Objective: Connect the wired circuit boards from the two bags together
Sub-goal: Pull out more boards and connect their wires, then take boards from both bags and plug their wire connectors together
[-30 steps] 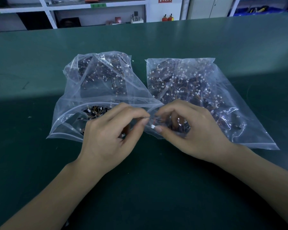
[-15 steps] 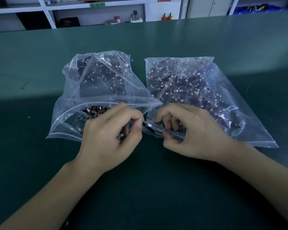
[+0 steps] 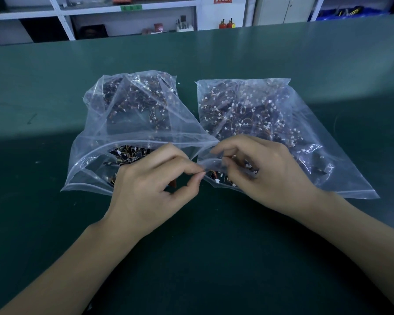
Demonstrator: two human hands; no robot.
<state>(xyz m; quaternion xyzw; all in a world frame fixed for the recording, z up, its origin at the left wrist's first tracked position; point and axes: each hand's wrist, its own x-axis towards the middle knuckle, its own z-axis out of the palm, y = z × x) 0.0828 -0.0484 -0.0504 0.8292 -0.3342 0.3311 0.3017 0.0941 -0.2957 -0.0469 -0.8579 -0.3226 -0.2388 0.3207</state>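
Left grip (image 3: 146, 192) pinches something tiny beside the right bag (image 3: 282, 123) — right grip (image 3: 266, 176) curled, hold unclear

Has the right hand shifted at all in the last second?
Yes, slightly. The right hand has reached further into the mouth of the right bag, which lies unmoved on the table.
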